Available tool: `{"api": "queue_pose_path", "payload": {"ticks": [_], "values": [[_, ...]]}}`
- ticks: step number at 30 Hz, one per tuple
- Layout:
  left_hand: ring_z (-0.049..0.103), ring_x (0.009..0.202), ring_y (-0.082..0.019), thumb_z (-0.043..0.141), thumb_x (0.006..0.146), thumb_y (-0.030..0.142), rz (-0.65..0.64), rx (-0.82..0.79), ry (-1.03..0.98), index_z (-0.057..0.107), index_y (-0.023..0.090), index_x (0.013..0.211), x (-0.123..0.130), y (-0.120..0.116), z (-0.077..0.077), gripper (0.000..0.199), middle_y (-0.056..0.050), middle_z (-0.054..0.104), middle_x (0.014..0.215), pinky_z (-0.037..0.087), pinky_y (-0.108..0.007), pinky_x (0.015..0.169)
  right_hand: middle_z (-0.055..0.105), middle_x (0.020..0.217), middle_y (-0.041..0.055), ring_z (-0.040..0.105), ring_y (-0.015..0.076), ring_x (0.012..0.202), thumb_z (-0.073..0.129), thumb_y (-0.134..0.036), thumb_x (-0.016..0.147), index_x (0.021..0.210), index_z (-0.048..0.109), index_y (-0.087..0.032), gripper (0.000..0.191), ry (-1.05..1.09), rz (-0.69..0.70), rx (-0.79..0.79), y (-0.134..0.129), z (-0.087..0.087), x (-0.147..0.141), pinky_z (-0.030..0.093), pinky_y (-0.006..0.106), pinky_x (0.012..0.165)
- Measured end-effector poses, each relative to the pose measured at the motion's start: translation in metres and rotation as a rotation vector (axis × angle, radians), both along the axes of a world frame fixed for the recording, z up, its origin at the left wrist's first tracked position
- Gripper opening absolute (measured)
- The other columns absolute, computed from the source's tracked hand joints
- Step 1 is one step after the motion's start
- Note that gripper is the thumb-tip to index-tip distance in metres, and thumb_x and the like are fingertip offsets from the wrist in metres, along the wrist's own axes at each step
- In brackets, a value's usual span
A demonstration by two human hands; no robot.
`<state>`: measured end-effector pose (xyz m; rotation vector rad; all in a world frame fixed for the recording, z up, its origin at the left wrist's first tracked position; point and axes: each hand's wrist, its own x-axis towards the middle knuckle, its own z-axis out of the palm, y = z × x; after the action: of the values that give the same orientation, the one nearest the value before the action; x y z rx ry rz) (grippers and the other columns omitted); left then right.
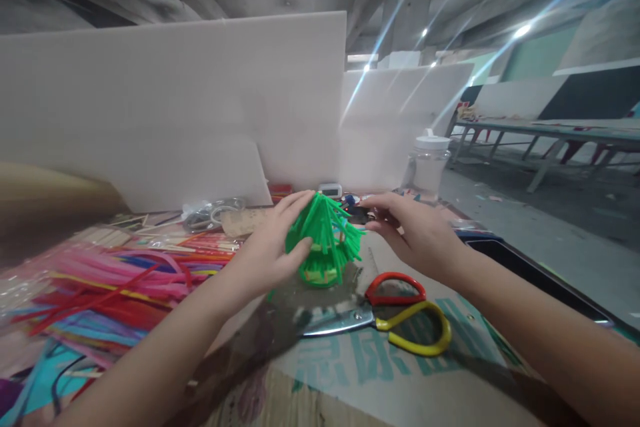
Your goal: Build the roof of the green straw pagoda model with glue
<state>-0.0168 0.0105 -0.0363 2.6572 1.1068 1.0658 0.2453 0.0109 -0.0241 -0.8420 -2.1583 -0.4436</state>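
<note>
A green cone of pipe cleaners (325, 233), shaped like a small tree, stands upright at the middle of the table. My left hand (280, 237) is closed around its left side, thumb in front and fingers reaching to the top. To the right of the cone is my right hand (415, 230), its thumb and curved fingers apart with a gap between them. Just beyond those fingertips lies a small dark object (357, 215) with a red spot; whether they touch it I cannot tell. Scissors with one red and one yellow handle (417, 327) lie in front of the cone, blades partly in shadow.
Many loose coloured pipe cleaners (130, 287) are heaped on the left. A clear jug with a white lid (430, 160) stands at the back right. White boards (200, 100) rise behind the table. A dark flat device (530, 273) lies near the right edge.
</note>
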Motion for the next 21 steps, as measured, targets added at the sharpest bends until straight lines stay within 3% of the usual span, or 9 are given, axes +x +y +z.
{"api": "queue_pose_path", "payload": {"ticks": [5, 9, 12, 17, 21], "values": [[0.045, 0.135, -0.024, 0.043, 0.093, 0.016, 0.018, -0.033, -0.07, 0.04, 0.018, 0.142, -0.001, 0.013, -0.008, 0.05, -0.013, 0.047, 0.147, 0.038, -0.047, 0.113, 0.075, 0.097, 0.0067, 0.071, 0.0218, 0.084, 0.051, -0.029, 0.096, 0.122, 0.058, -0.021, 0.028, 0.033, -0.195, -0.296, 0.021, -0.005, 0.012, 0.052, 0.03, 0.068], [0.049, 0.131, -0.023, 0.043, 0.092, 0.016, 0.058, -0.037, -0.073, 0.043, 0.017, 0.138, -0.001, 0.011, -0.005, 0.046, -0.012, 0.052, 0.141, 0.04, -0.044, 0.11, 0.072, 0.116, 0.0133, 0.069, 0.0258, 0.099, 0.049, -0.025, 0.096, 0.125, 0.056, -0.017, 0.032, -0.035, -0.311, -0.448, 0.049, -0.021, 0.027, 0.052, 0.035, 0.077], [0.052, 0.126, -0.023, 0.045, 0.094, 0.02, 0.08, 0.017, -0.091, 0.047, 0.018, 0.132, 0.001, 0.006, -0.001, 0.038, -0.011, 0.055, 0.134, 0.043, -0.044, 0.107, 0.07, 0.119, 0.016, 0.069, 0.0251, 0.102, 0.049, -0.022, 0.095, 0.127, 0.055, -0.013, 0.033, -0.045, -0.32, -0.51, 0.064, -0.032, 0.038, 0.052, 0.034, 0.08], [0.05, 0.126, -0.024, 0.054, 0.093, 0.032, 0.103, 0.118, -0.085, 0.053, 0.021, 0.122, 0.004, -0.001, 0.002, 0.031, -0.01, 0.055, 0.13, 0.042, -0.045, 0.107, 0.073, 0.103, 0.0133, 0.07, 0.0238, 0.085, 0.054, -0.027, 0.092, 0.131, 0.054, -0.014, 0.041, -0.061, -0.36, -0.546, 0.071, -0.037, 0.047, 0.05, 0.031, 0.067], [0.047, 0.129, -0.029, 0.07, 0.082, 0.045, 0.114, 0.147, 0.024, 0.05, 0.024, 0.124, 0.006, -0.005, 0.002, 0.051, -0.012, 0.048, 0.136, 0.041, -0.05, 0.107, 0.072, 0.107, 0.0134, 0.068, 0.0223, 0.083, 0.053, -0.031, 0.093, 0.126, 0.059, -0.016, 0.037, -0.057, -0.361, -0.534, 0.066, -0.029, 0.046, 0.049, 0.03, 0.066]]}}
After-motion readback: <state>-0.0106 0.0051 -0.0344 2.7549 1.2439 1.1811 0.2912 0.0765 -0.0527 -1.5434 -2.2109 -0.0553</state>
